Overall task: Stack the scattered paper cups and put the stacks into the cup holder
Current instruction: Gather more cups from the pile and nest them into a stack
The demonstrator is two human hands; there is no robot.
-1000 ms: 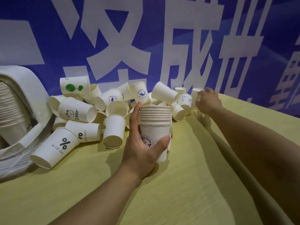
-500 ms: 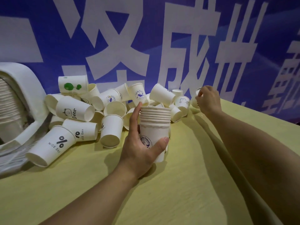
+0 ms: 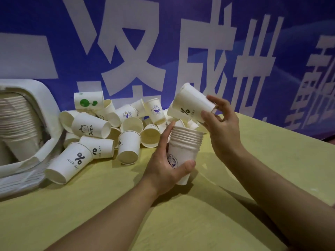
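Head camera view, looking down over a pale yellow-green tabletop [image 3: 181, 214]: a person's left hand [image 3: 163, 167] grips an upright stack of nested white paper cups [image 3: 183, 151], fingers and thumb curled round the lowest cup, which bears a round blue printed logo. The stack's base appears to sit just above or on the table; the view does not settle which. The right hand [image 3: 221, 124] pinches a single white paper cup with a black percent sign [image 3: 192, 105] by its base, thumb and fingertips closed on it, the cup tilted with its open mouth pointing up and to the left, just above and slightly behind the stack's top rim and apart from it. Behind the stack, against a blue banner with large white characters [image 3: 145, 51], lies a loose heap of white paper cups [image 3: 126, 124], most tipped on their sides. Among them are a cup printed with a bear face and "Bear" [image 3: 90, 128], a cup with green tree shapes [image 3: 88, 101] on top of the heap, and a "NICE DAY" percent-sign cup [image 3: 69, 163] lying nearest the camera with its mouth toward the viewer. At the left edge sits a white curved cup holder [image 3: 41, 98], partly out of frame, with long rows of nested cups already visible inside it.
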